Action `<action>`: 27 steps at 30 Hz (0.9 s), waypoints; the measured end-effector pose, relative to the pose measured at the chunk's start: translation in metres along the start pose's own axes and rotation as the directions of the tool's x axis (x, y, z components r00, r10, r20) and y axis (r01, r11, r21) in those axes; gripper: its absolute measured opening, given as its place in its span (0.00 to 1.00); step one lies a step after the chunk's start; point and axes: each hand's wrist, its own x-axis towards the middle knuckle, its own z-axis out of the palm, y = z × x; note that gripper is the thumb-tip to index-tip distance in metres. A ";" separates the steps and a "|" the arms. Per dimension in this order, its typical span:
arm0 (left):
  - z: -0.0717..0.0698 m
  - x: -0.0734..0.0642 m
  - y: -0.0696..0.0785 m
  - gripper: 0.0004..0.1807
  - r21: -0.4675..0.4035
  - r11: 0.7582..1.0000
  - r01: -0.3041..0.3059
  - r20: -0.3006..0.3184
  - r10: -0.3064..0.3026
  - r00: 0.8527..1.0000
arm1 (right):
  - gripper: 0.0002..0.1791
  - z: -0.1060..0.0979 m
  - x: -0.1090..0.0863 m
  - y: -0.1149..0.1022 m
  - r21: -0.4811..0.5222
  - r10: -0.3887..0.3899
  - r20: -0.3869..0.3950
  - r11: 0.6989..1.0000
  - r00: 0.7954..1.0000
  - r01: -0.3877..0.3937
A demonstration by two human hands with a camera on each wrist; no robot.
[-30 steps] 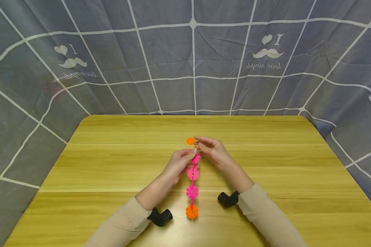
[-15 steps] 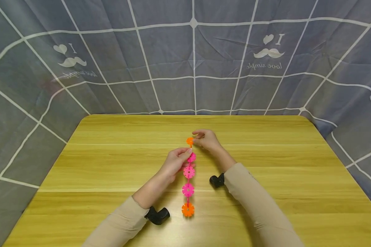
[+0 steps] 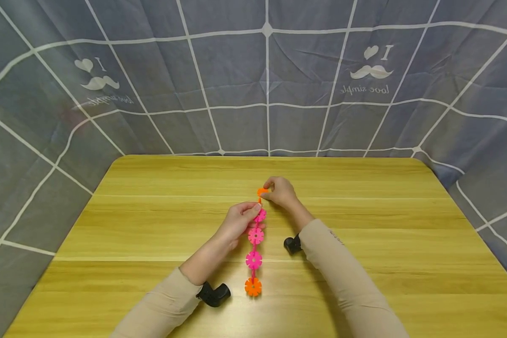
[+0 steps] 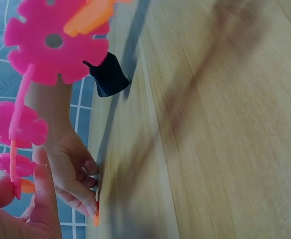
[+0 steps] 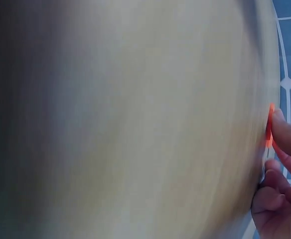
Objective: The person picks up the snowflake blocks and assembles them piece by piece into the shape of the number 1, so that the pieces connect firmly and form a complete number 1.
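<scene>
A chain of notched plastic flower discs (image 3: 254, 259), mostly pink, runs toward me from my left hand (image 3: 238, 221). Thumb and fingers of that hand pinch it near its far end. An orange disc (image 3: 253, 287) forms the chain's near end, and a small orange piece (image 4: 27, 186) shows at the left fingertips in the left wrist view. Just beyond, my right hand (image 3: 282, 192) pinches a separate orange disc (image 3: 260, 191) at the table surface, its thumb over the edge. The right wrist view shows that disc (image 5: 270, 126) edge-on against the thumb.
The wooden table (image 3: 363, 225) reaches back to a grey curtain (image 3: 236, 84) with white lines. Black wrist mounts stick out from both sleeves, one on the left (image 3: 214, 295) and one on the right (image 3: 293, 244).
My right hand has left the chain's far end, moved away from me and taken hold of the separate orange disc. The left hand and chain have shifted slightly left.
</scene>
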 end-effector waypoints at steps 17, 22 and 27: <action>-0.001 -0.003 0.002 0.20 0.005 1.000 0.018 0.017 -0.018 1.000 | 0.12 -0.011 -0.012 0.012 0.340 0.060 0.142 0.935 0.988 -0.105; -0.001 -0.003 0.002 0.20 0.011 1.000 0.016 0.025 -0.017 1.000 | 0.14 -0.016 -0.017 0.015 0.406 0.038 0.195 0.906 0.980 -0.116; 0.000 -0.003 0.002 0.19 0.017 1.000 0.014 0.027 -0.014 1.000 | 0.16 -0.025 -0.023 0.012 0.463 0.026 0.225 0.877 0.974 -0.130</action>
